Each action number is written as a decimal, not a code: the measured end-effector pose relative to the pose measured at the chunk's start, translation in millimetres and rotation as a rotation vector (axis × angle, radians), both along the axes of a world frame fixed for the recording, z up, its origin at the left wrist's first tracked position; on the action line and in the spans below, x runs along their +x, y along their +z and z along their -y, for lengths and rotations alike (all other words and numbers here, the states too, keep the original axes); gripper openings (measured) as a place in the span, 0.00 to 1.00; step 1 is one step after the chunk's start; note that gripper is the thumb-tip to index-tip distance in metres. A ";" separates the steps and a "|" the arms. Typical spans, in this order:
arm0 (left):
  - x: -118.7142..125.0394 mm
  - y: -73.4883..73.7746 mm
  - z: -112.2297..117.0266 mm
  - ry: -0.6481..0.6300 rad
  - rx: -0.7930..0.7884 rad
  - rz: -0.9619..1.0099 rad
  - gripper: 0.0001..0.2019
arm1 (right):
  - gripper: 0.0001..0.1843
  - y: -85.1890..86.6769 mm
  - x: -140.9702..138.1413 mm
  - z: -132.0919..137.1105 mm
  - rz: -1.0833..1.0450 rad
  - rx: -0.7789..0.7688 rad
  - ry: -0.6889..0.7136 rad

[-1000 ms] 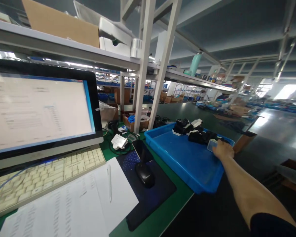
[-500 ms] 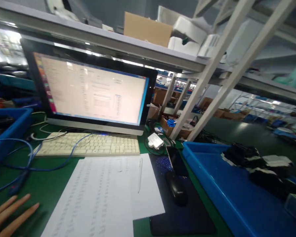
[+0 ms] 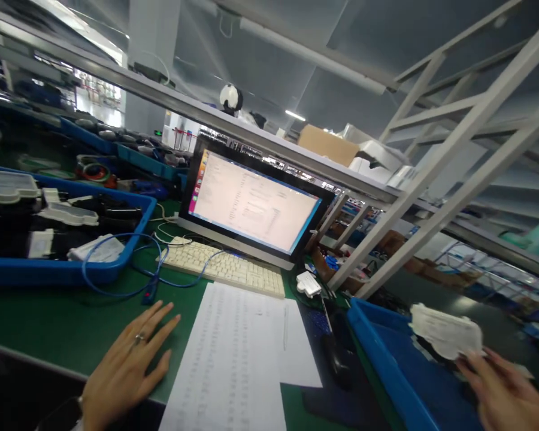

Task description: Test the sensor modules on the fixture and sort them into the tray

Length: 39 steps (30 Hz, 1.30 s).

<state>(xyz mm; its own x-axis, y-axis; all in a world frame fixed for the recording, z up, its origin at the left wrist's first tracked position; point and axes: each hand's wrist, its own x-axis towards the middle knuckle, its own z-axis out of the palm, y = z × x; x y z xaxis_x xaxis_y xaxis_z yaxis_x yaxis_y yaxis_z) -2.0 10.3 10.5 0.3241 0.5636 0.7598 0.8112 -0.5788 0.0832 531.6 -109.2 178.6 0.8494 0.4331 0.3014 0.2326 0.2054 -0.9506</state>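
My left hand (image 3: 128,368) rests on the green tabletop with its fingers spread and nothing in it; a ring and a wristband show. Just beyond its fingertips lies the dark plug end (image 3: 150,290) of a blue cable (image 3: 101,290). At the right, my right hand (image 3: 505,389) grips the near edge of a flat, pale plastic piece with a notched outline (image 3: 447,332). That piece is above the right blue tray (image 3: 381,371); whether it touches anything beneath is hidden. Printed sheets (image 3: 233,359) with a pen (image 3: 285,326) lie between my hands.
A monitor (image 3: 256,206) stands behind a keyboard (image 3: 224,266). The left blue tray (image 3: 72,272) holds several pale and black pieces. A black mouse (image 3: 336,362) sits beside the sheets, near a small white device (image 3: 308,284). Shelf posts (image 3: 435,170) rise at the right.
The view has swung left and up. My left hand shows more fully, still spread on the table. My right hand has come into view at the right, holding the pale plastic piece.
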 end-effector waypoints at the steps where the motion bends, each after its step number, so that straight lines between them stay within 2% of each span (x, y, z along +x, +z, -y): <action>1: 0.6 2.0 1.0 -0.007 0.010 0.010 0.30 | 0.25 -0.6 -26.6 -10.0 -0.046 0.030 0.047; 4: 1.0 4.9 4.8 0.001 -0.011 0.036 0.27 | 0.25 -14.6 -119.1 -49.2 -0.236 0.059 0.247; 8: -0.1 2.0 9.3 0.061 -0.027 0.084 0.30 | 0.21 -55.0 -247.2 -98.0 -0.438 -0.004 0.582; 10: -0.6 -0.1 11.3 0.083 -0.040 0.147 0.33 | 0.19 -75.6 -301.1 -115.5 -0.504 -0.042 0.715; 13: -1.0 -0.8 13.1 0.091 -0.063 0.232 0.35 | 0.21 -101.1 -358.1 -134.1 -0.600 -0.105 0.786; 15: -0.9 0.8 12.9 0.072 -0.066 0.246 0.35 | 0.21 -115.5 -377.6 -142.1 -0.638 -0.140 0.804; 18: 0.2 4.4 10.5 0.049 -0.047 0.212 0.34 | 0.23 -133.1 -383.1 -146.7 -0.637 -0.207 0.841; 21: 1.9 6.3 7.8 0.063 -0.023 0.161 0.32 | 0.29 -140.4 -371.3 -142.8 -0.595 -0.283 0.867; 26: 4.2 5.5 7.4 0.119 -0.034 0.067 0.30 | 0.33 -124.4 -340.5 -135.3 -0.460 -0.348 0.791; 31: 7.4 7.9 11.1 0.176 -0.069 0.036 0.32 | 0.30 -109.2 -307.5 -153.2 -0.305 -0.285 0.759; 35: 9.6 12.1 13.4 0.203 -0.092 -0.001 0.33 | 0.30 -111.7 -286.3 -172.7 -0.278 -0.254 0.849; 39: 10.4 13.5 15.4 0.220 -0.131 -0.017 0.33 | 0.27 -123.0 -275.0 -182.2 -0.401 -0.221 0.921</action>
<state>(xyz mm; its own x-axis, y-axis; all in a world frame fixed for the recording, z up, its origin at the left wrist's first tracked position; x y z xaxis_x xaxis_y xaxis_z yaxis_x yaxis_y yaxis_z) 8.4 -5.1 24.0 0.1948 0.7153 0.6711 0.9182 -0.3736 0.1316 256.6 73.0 55.6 0.1798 0.9789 -0.0973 -0.2697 -0.0460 -0.9618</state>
